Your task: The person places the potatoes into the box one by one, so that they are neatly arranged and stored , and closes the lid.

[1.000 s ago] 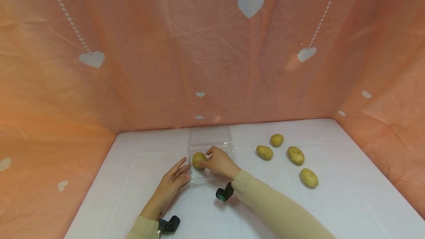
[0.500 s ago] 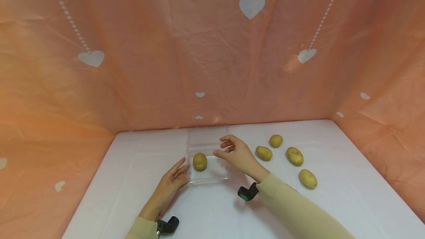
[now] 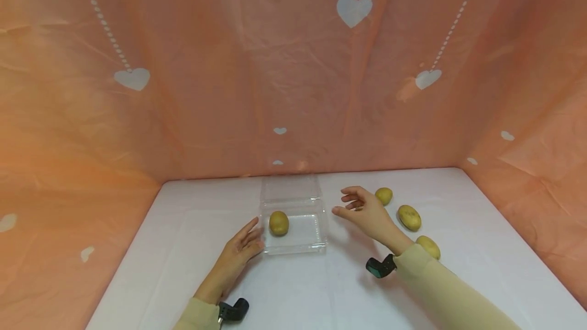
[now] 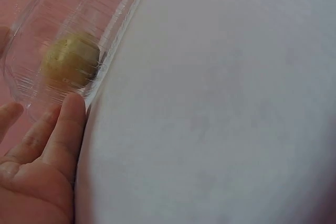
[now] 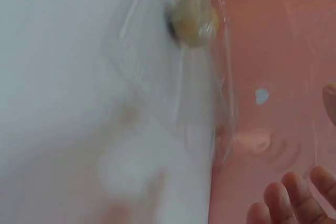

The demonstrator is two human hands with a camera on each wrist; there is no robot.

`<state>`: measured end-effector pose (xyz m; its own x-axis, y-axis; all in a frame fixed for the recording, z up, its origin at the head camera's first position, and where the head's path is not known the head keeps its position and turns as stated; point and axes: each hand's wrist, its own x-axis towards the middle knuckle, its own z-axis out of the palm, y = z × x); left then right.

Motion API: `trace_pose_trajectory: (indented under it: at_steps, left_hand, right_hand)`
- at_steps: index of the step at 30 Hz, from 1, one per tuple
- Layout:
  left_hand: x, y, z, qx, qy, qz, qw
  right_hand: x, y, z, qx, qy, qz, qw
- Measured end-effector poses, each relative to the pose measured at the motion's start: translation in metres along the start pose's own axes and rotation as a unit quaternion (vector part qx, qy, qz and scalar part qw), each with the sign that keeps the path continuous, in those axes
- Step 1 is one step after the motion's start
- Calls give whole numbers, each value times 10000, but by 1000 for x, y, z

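Observation:
A clear plastic clamshell box lies with its lid raised at the back. One potato sits inside, toward the box's left. My left hand rests against the box's left side, fingers extended; in the left wrist view its fingertips meet the clear wall beside the potato. To the right of the box, my right hand hovers over the table with loosely bent fingers and nothing in them. Nearby on the right lie a small potato, a larger one and another potato, partly behind the sleeve.
A white-covered table bears everything. Orange curtain cloth with pale hearts encloses its back and sides. A black wrist camera hangs from the right wrist, and another camera from the left.
My right hand has let go of the potato in the box and moved right, toward the other potatoes, covering the nearest one from view. The left hand has stayed beside the box.

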<state>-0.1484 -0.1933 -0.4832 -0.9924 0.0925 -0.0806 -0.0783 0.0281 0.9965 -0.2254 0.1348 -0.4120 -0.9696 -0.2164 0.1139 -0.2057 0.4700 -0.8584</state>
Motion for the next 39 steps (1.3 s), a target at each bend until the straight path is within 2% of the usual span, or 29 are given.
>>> trace_pose_trajectory:
  at_steps: [10, 17, 25, 32, 39]
  left_hand:
    - [0, -1, 1, -139, -30, 31, 9999]
    - [0, -1, 0, -93, -38, 20, 9999]
    - [-1, 0, 1, -121, -39, 16, 9999]
    - [-1, -1, 1, -104, -12, -11, 9999]
    - [-1, -1, 2, -55, 23, -10, 10000]
  right_hand:
    - [-3, 31, -22, -241, -6, 320, 9992]
    - [-2, 51, -29, -29, 76, 365, 9993]
    - [-1, 59, -30, -309, 7, 584, 9978]
    - [-2, 67, -28, -172, -186, 677, 9974]
    - [-2, 73, -27, -275, -325, 677, 9968]
